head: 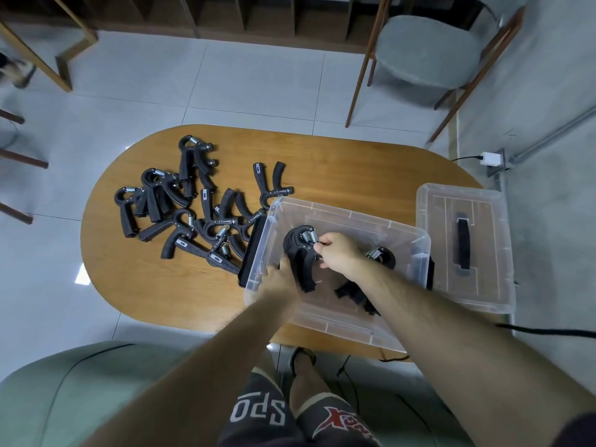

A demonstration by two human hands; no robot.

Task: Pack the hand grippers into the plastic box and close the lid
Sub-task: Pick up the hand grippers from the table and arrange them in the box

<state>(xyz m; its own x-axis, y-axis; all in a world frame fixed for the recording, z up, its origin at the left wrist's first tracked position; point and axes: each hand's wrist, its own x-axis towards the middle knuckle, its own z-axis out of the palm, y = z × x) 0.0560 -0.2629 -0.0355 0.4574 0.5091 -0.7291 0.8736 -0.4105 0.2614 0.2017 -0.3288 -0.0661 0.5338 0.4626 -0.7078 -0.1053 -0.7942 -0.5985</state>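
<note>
Roughly a dozen loose hand grippers (193,214) lie tangled on the left half of the desk (354,162), so I judge the packing is only in its early part. One of them rests right against the far left corner of the plastic box (338,324), and a few more crowd its left wall and black latch.

The left hand (280,279) reaches over the box's near left corner. Its fingers lie by the handles of the stacked grippers (300,253), but I cannot tell whether they clasp them or only steady them. This stack, which seems to be two pieces with two springs side by side, is inside the box near its left wall. The right hand (338,253) has its fingers curled and pinches the stack at the spring end.

Further right, a few packed grippers (380,256) already lie in the box, partly hidden by the right forearm. The lid (493,253) lies flat just to the right of the box, black handle up, so closing is not yet done.

Nothing blocks the box's mouth. A dark cable (548,332) runs across the floor at far right, and a grey chair (429,50) stands beyond the desk.
</note>
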